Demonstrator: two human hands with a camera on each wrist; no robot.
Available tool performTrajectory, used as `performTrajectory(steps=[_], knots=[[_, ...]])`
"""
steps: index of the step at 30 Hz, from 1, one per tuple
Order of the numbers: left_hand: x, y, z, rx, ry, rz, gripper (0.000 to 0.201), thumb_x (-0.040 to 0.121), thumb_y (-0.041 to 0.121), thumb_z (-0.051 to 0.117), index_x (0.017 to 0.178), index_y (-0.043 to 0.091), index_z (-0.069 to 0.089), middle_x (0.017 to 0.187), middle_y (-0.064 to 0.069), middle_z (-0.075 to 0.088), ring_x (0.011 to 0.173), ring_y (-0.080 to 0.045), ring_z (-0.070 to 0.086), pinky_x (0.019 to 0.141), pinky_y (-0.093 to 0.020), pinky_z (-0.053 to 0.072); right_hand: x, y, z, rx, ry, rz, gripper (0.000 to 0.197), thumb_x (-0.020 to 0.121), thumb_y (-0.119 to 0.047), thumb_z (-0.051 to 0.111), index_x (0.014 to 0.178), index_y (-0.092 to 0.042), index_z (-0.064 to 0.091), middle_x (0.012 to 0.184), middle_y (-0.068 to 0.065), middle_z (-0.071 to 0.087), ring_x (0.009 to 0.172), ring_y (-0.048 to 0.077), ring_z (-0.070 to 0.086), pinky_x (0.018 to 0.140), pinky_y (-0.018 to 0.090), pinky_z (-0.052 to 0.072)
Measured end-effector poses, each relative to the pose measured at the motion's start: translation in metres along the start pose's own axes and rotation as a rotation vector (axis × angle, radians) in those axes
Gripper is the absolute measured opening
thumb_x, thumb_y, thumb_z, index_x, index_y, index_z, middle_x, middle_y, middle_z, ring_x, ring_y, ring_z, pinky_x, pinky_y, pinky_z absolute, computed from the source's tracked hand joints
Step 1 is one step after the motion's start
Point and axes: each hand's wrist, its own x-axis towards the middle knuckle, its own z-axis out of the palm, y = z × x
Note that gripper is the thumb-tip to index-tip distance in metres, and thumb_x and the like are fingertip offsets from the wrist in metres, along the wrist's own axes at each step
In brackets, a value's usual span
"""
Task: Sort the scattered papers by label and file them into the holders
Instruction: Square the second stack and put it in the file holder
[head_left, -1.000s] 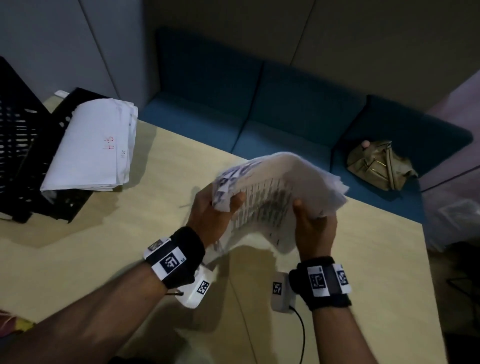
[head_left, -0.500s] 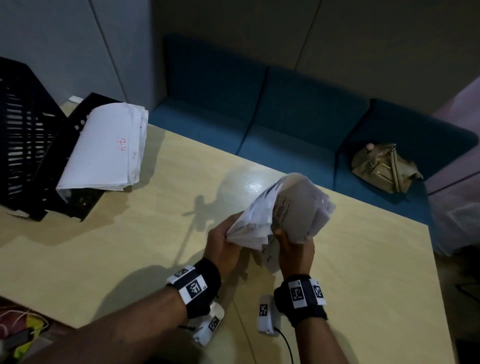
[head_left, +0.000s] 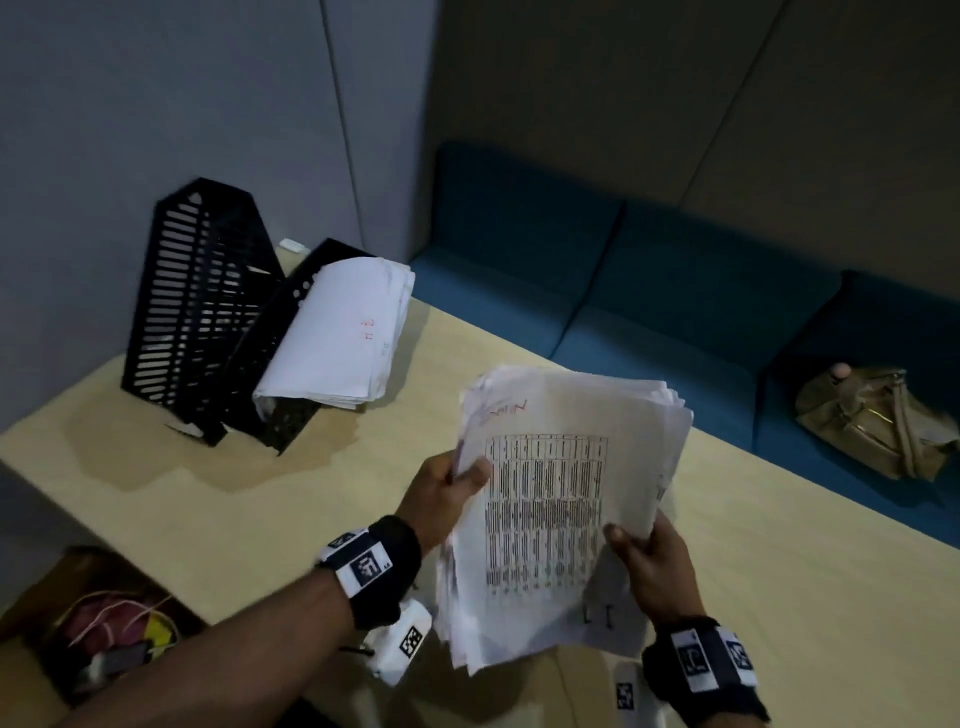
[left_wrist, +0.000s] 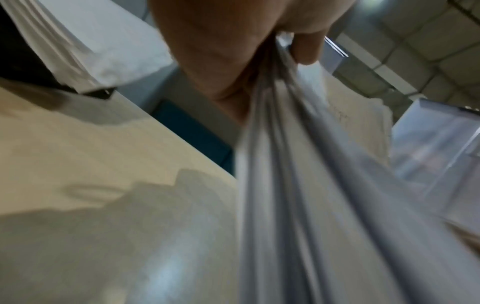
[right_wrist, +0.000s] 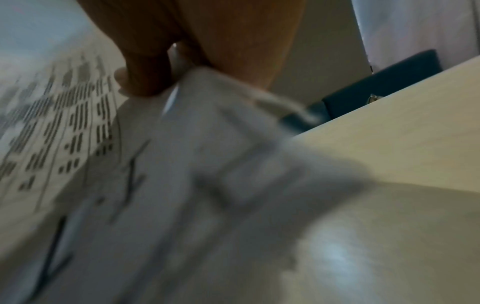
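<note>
A thick stack of printed papers (head_left: 550, 509) is held up above the table, its top sheet showing a dense table and a red handwritten label. My left hand (head_left: 457, 480) grips the stack's left edge, thumb on the front. My right hand (head_left: 641, 551) pinches its lower right side. In the left wrist view the stack (left_wrist: 298, 185) fans below my left hand (left_wrist: 259, 51). The right wrist view shows the stack (right_wrist: 130, 164) under my right hand (right_wrist: 161, 67). Two black slatted holders (head_left: 202, 306) stand at the table's far left. One tilts and carries a white paper bundle (head_left: 343, 338) marked in red.
The light wooden table (head_left: 260, 519) runs to a blue bench sofa (head_left: 623, 280) behind it, where a tan handbag (head_left: 872, 421) lies. A box of coloured cords (head_left: 109, 629) sits at the lower left, beside the table edge. A wall stands behind the holders.
The bent, bunched stack has been straightened and turned upright with its printed face toward me. Both hands kept hold of it. The view swung so the holders sit nearer the centre.
</note>
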Motion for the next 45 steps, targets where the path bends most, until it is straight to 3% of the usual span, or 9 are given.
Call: performTrajectory(steps=[6, 13, 19, 23, 27, 33, 38, 42, 45], knots=[[-0.008, 0.037, -0.069, -0.115, 0.216, 0.159, 0.035, 0.092, 0.042, 0.051, 0.12, 0.024, 0.063, 0.118, 0.009, 0.068, 0.117, -0.008, 0.06, 0.099, -0.028, 0.047, 0.033, -0.072, 0.048, 0.023, -0.172, -0.145, 0.024, 0.087, -0.013, 0.066, 0.102, -0.03, 0.06, 0.093, -0.031, 0.069, 0.088, -0.013, 0.062, 0.07, 0.009, 0.048], [-0.035, 0.083, -0.154, -0.203, 0.533, 0.355, 0.021, 0.096, 0.02, 0.049, 0.098, 0.028, 0.068, 0.098, 0.014, 0.073, 0.103, -0.005, 0.065, 0.088, -0.026, 0.05, 0.06, -0.146, 0.14, 0.084, -0.126, -0.208, 0.02, 0.092, -0.032, 0.06, 0.1, -0.013, 0.058, 0.085, -0.006, 0.066, 0.072, -0.01, 0.061, 0.062, 0.021, 0.046], [-0.055, 0.114, -0.256, -0.116, 0.962, 0.51, 0.021, 0.093, 0.026, 0.056, 0.081, 0.034, 0.072, 0.083, 0.013, 0.067, 0.084, -0.013, 0.061, 0.079, -0.038, 0.051, 0.065, -0.212, 0.241, 0.184, -0.088, -0.208, 0.046, 0.089, -0.004, 0.059, 0.129, -0.017, 0.043, 0.125, -0.001, 0.053, 0.113, 0.019, 0.055, 0.096, 0.034, 0.047], [-0.061, 0.138, -0.31, -0.162, 1.215, 0.632, 0.016, 0.095, 0.016, 0.055, 0.098, 0.024, 0.069, 0.1, 0.009, 0.07, 0.104, -0.014, 0.064, 0.091, -0.037, 0.053, 0.052, -0.274, 0.288, 0.264, -0.396, -0.383, 0.064, 0.084, 0.001, 0.055, 0.139, -0.022, 0.034, 0.11, -0.01, 0.062, 0.096, 0.005, 0.062, 0.085, 0.01, 0.046], [-0.063, 0.153, -0.349, -0.178, 1.383, 0.693, 0.013, 0.096, 0.016, 0.055, 0.103, 0.02, 0.064, 0.098, 0.017, 0.067, 0.097, 0.003, 0.062, 0.089, -0.023, 0.051, 0.04, -0.303, 0.331, 0.312, -0.58, -0.367, 0.087, 0.089, -0.009, 0.055, 0.151, -0.037, 0.0, 0.142, -0.011, 0.041, 0.12, 0.009, 0.055, 0.099, 0.021, 0.043], [-0.055, 0.146, -0.38, -0.222, 1.482, 0.659, 0.01, 0.094, 0.029, 0.057, 0.1, 0.025, 0.064, 0.083, 0.029, 0.068, 0.09, 0.008, 0.062, 0.083, -0.02, 0.051, 0.028, -0.305, 0.376, 0.205, -0.724, -0.416, 0.08, 0.092, -0.012, 0.056, 0.135, -0.06, 0.007, 0.127, -0.045, 0.03, 0.127, -0.002, 0.045, 0.107, 0.025, 0.036], [-0.042, 0.133, -0.381, -0.178, 1.423, 0.553, 0.016, 0.097, 0.026, 0.053, 0.088, 0.035, 0.062, 0.074, 0.035, 0.067, 0.08, 0.015, 0.062, 0.073, -0.011, 0.049, 0.032, -0.305, 0.393, 0.126, -0.774, -0.401, 0.077, 0.091, -0.013, 0.056, 0.146, -0.042, 0.011, 0.145, -0.022, 0.035, 0.128, -0.005, 0.039, 0.097, 0.002, 0.033], [-0.03, 0.121, -0.378, -0.147, 1.408, 0.484, 0.013, 0.095, 0.036, 0.055, 0.086, 0.035, 0.064, 0.082, 0.02, 0.067, 0.082, 0.007, 0.062, 0.08, -0.027, 0.052, 0.041, -0.298, 0.402, 0.037, -0.786, -0.426, 0.078, 0.088, -0.022, 0.057, 0.15, -0.035, 0.013, 0.156, -0.007, 0.028, 0.142, 0.005, 0.027, 0.116, 0.035, 0.029], [-0.022, 0.118, -0.375, -0.132, 1.411, 0.456, 0.017, 0.094, 0.04, 0.053, 0.082, 0.033, 0.063, 0.08, 0.017, 0.064, 0.078, 0.001, 0.06, 0.076, -0.029, 0.052, 0.051, -0.295, 0.401, 0.009, -0.771, -0.443, 0.079, 0.084, -0.029, 0.057, 0.148, -0.041, 0.012, 0.156, -0.017, 0.018, 0.144, 0.007, 0.024, 0.117, 0.041, 0.027]])
